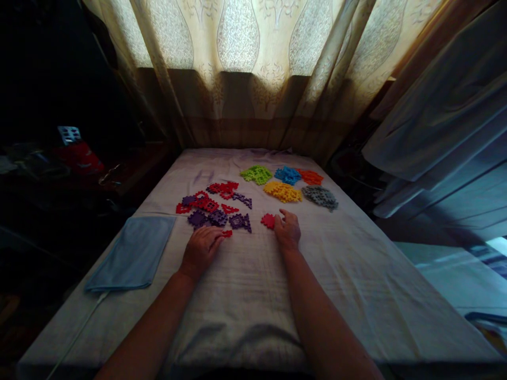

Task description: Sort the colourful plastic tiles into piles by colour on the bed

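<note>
My left hand [203, 248] is low over the cloth at the near edge of a mixed pile, its fingers closed together on a small red interlocking building piece [227, 233] that shows past the fingertips. To the right, my right hand [288, 230] has its fingers curled against the edge of a red square building piece [268, 220]; part of its grip is hidden. Purple building pieces [217, 217] and red building pieces [206, 202] lie loosely mixed just beyond my left hand. Some purple ones, square and triangular, sit between my two hands.
Sorted piles of green pieces [256, 174], blue pieces [288, 174], orange pieces [310, 177], yellow pieces [282, 191] and grey pieces [320, 197] stand farther back. A folded blue cloth [132, 253] with a white cable [79, 335] lies left. Curtains [237, 105] hang behind.
</note>
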`<action>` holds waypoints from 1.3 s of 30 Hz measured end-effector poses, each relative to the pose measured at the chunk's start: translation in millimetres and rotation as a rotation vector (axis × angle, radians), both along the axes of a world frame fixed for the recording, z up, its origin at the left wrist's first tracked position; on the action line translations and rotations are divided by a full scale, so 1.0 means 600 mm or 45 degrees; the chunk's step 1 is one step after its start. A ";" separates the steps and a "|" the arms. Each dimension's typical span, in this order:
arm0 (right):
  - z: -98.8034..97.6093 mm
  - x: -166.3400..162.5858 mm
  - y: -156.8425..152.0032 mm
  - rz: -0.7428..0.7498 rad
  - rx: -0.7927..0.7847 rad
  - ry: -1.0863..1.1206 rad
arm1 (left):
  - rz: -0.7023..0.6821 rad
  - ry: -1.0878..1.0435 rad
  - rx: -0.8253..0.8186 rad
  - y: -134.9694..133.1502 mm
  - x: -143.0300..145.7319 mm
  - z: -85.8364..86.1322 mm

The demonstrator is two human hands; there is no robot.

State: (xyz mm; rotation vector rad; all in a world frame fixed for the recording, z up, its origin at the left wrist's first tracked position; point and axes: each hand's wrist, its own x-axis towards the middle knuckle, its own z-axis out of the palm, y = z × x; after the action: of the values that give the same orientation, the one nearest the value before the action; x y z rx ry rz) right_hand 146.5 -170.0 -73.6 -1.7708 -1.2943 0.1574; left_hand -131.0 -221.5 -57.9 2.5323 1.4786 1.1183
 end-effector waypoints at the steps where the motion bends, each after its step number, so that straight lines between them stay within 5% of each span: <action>1: 0.001 -0.001 -0.001 -0.001 0.059 -0.019 | 0.014 -0.034 0.000 0.000 0.002 0.001; 4: 0.011 -0.015 -0.011 0.119 0.207 -0.084 | 0.077 -0.163 -0.004 0.004 0.011 0.005; 8: 0.031 -0.063 -0.039 0.537 0.327 -0.187 | 0.101 -0.434 -0.064 0.016 0.034 0.011; 13: 0.029 -0.109 -0.055 0.796 0.304 -0.170 | 0.117 -0.812 -0.387 0.028 0.076 0.016; 17: 0.028 -0.087 -0.042 0.673 0.233 0.020 | 0.103 -0.936 -0.558 0.027 0.090 0.016; 25: 0.036 0.003 -0.013 0.041 -0.079 0.203 | 0.244 -1.084 -0.556 0.022 0.051 0.015; 31: 0.010 0.008 -0.010 0.003 -0.126 0.089 | 0.428 -1.166 -0.466 0.023 0.006 0.018; 39: -0.002 0.014 -0.003 -0.001 0.171 -0.124 | 0.567 -1.295 -0.329 0.043 -0.030 0.011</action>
State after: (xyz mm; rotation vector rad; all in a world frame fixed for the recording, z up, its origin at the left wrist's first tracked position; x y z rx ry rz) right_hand 154.8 -171.8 -74.7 -1.6817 -1.3415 -0.0166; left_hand -149.0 -195.7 -51.1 1.1101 1.6582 1.7168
